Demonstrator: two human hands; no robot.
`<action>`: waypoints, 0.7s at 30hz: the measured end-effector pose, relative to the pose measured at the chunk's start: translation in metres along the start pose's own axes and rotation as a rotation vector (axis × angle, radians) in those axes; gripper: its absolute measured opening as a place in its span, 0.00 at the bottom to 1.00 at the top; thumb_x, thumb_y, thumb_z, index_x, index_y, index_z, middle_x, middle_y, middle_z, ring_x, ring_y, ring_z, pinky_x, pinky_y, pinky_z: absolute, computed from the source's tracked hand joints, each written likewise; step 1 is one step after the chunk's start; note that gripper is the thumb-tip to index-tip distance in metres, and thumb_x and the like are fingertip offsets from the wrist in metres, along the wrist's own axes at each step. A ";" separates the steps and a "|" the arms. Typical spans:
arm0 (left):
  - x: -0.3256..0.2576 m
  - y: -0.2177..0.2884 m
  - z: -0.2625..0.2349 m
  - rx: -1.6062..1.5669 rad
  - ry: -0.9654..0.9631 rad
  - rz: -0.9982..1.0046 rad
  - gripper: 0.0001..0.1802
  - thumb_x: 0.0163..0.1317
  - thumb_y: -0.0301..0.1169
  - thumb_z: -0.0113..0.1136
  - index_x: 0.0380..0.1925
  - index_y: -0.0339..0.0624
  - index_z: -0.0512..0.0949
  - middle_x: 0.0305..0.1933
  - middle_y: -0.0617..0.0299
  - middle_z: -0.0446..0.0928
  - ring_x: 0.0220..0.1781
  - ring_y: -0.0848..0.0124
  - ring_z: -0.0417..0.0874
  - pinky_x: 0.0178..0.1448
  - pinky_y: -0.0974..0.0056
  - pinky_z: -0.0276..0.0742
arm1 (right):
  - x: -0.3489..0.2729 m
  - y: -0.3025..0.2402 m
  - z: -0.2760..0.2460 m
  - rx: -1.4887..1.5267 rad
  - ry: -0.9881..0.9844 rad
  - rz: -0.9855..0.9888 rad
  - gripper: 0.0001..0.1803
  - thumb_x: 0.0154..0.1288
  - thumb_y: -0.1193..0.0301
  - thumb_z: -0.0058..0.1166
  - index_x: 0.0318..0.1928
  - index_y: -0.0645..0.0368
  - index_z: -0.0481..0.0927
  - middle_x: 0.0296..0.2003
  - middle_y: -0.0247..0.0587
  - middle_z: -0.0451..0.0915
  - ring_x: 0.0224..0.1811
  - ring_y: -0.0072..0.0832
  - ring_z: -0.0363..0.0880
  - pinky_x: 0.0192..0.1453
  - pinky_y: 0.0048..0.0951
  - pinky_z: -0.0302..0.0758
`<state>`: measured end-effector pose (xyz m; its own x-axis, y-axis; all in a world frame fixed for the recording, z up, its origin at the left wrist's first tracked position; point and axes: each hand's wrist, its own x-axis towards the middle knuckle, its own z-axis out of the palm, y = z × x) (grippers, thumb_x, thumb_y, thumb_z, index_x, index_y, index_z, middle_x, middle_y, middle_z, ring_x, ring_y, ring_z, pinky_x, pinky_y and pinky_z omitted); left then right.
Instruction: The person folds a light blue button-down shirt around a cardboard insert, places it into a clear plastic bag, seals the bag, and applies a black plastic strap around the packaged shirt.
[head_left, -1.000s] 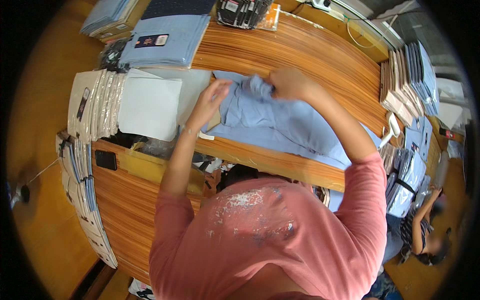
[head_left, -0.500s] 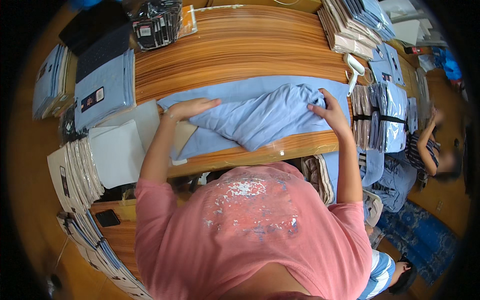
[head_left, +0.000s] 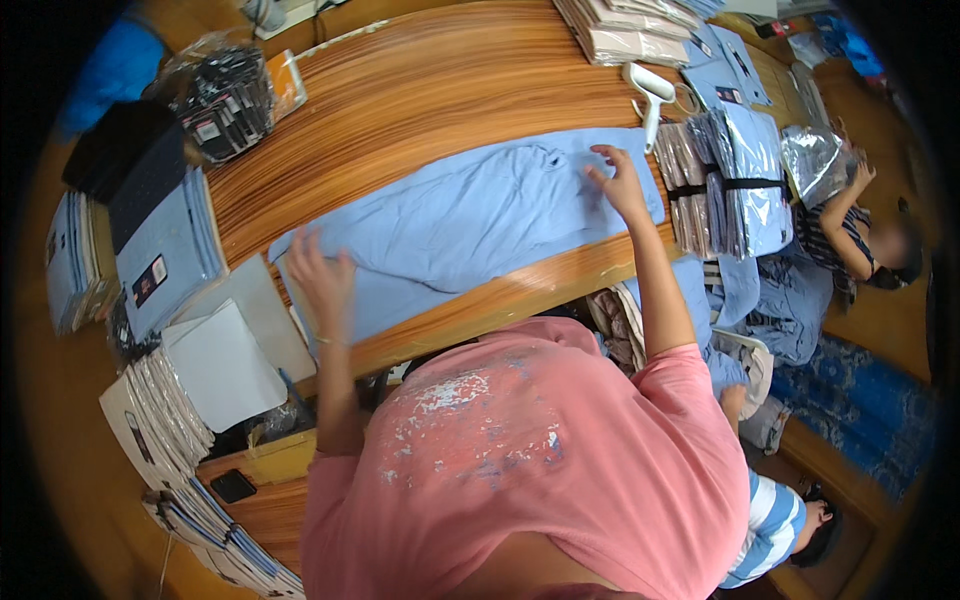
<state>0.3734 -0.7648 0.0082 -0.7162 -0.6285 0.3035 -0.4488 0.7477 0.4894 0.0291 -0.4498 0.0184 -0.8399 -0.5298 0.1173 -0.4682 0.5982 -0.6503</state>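
— Shirt (head_left: 470, 215), light blue, lies spread flat along the front of the wooden table (head_left: 420, 95), running from one hand to the other. How far along would you call it?

— Early, I judge. It is laid out and mostly smooth, but a few wrinkles show near the middle and no fold is made in it.

— And the hands?

— Left hand (head_left: 322, 275) rests open, fingers spread, on the shirt's left end. Right hand (head_left: 620, 185) lies open on the right end, pressing the cloth flat. Neither grips anything.

— What is around?

— White card sheets (head_left: 225, 365) sit just left of the shirt; bagged folded shirts (head_left: 735, 180) stand strapped in a bundle at the right.
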 end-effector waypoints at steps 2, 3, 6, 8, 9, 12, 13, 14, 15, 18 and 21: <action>-0.023 0.029 0.025 -0.012 -0.075 -0.006 0.30 0.59 0.42 0.55 0.62 0.52 0.64 0.68 0.53 0.54 0.70 0.50 0.51 0.68 0.41 0.46 | 0.005 0.031 -0.017 -0.123 0.113 0.012 0.17 0.50 0.71 0.61 0.43 0.56 0.78 0.40 0.50 0.75 0.44 0.44 0.72 0.50 0.38 0.70; -0.030 0.045 0.034 0.104 -0.150 -0.007 0.30 0.59 0.43 0.54 0.62 0.54 0.63 0.69 0.53 0.54 0.71 0.50 0.49 0.67 0.39 0.44 | 0.007 0.045 -0.024 -0.188 0.177 0.014 0.17 0.50 0.71 0.61 0.43 0.57 0.78 0.40 0.50 0.75 0.45 0.46 0.72 0.50 0.39 0.70; -0.028 0.040 0.042 0.205 -0.255 0.058 0.32 0.57 0.47 0.55 0.63 0.60 0.62 0.70 0.52 0.51 0.72 0.47 0.46 0.65 0.30 0.38 | 0.005 0.086 -0.034 -0.291 0.232 0.184 0.15 0.51 0.69 0.61 0.40 0.59 0.78 0.41 0.51 0.75 0.46 0.48 0.72 0.50 0.42 0.69; -0.022 0.032 0.036 0.215 -0.290 0.076 0.32 0.57 0.45 0.56 0.63 0.59 0.62 0.70 0.53 0.52 0.72 0.47 0.45 0.65 0.30 0.38 | 0.000 0.092 -0.029 -0.412 0.255 0.262 0.14 0.52 0.67 0.61 0.38 0.59 0.79 0.39 0.51 0.75 0.45 0.47 0.72 0.50 0.42 0.70; -0.020 0.033 0.034 0.217 -0.288 0.070 0.32 0.56 0.44 0.56 0.62 0.57 0.63 0.69 0.53 0.52 0.72 0.47 0.45 0.65 0.30 0.38 | -0.004 0.094 -0.027 -0.503 0.245 0.230 0.15 0.53 0.65 0.62 0.37 0.61 0.78 0.36 0.49 0.76 0.41 0.46 0.73 0.47 0.43 0.70; -0.007 0.053 0.028 0.160 -0.257 0.084 0.32 0.54 0.41 0.58 0.61 0.53 0.64 0.69 0.53 0.53 0.72 0.48 0.46 0.66 0.31 0.39 | -0.005 0.101 -0.035 -0.360 0.193 0.207 0.16 0.53 0.64 0.62 0.38 0.62 0.76 0.32 0.47 0.76 0.38 0.45 0.74 0.44 0.42 0.70; 0.001 0.071 0.028 0.097 -0.228 0.103 0.32 0.53 0.40 0.58 0.60 0.52 0.64 0.69 0.53 0.53 0.72 0.49 0.46 0.66 0.32 0.39 | -0.007 0.104 -0.038 -0.290 0.207 0.204 0.18 0.53 0.64 0.62 0.39 0.64 0.75 0.32 0.47 0.77 0.38 0.44 0.74 0.43 0.41 0.70; 0.006 0.089 0.029 0.039 -0.194 0.115 0.32 0.53 0.38 0.59 0.60 0.50 0.65 0.69 0.53 0.53 0.72 0.49 0.46 0.66 0.32 0.39 | -0.010 0.096 -0.043 -0.259 0.187 0.255 0.18 0.53 0.64 0.62 0.39 0.64 0.75 0.33 0.48 0.77 0.38 0.44 0.74 0.44 0.41 0.70; 0.010 0.108 0.033 -0.027 -0.211 0.177 0.31 0.52 0.37 0.59 0.59 0.49 0.65 0.69 0.53 0.53 0.72 0.50 0.47 0.67 0.33 0.40 | -0.013 0.079 -0.050 -0.225 0.164 0.298 0.18 0.53 0.65 0.62 0.40 0.64 0.75 0.33 0.48 0.77 0.39 0.44 0.75 0.44 0.40 0.70; 0.017 0.170 0.070 -0.278 -0.346 0.335 0.30 0.54 0.38 0.58 0.59 0.50 0.65 0.68 0.52 0.54 0.71 0.52 0.50 0.68 0.37 0.43 | -0.044 0.080 -0.061 -0.265 0.069 0.327 0.23 0.50 0.65 0.64 0.43 0.67 0.74 0.38 0.52 0.76 0.42 0.47 0.75 0.48 0.40 0.71; 0.006 0.211 0.110 -0.111 -0.409 0.323 0.29 0.57 0.42 0.56 0.60 0.51 0.65 0.67 0.53 0.56 0.71 0.52 0.51 0.68 0.38 0.44 | -0.067 0.084 -0.061 -0.270 0.002 0.245 0.28 0.45 0.65 0.68 0.44 0.68 0.73 0.40 0.56 0.75 0.42 0.47 0.74 0.47 0.39 0.71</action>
<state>0.2157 -0.5879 0.0236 -0.9684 -0.2185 0.1201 -0.1277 0.8483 0.5139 0.0296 -0.3269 0.0018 -0.9367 -0.3498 -0.0156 -0.3082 0.8447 -0.4376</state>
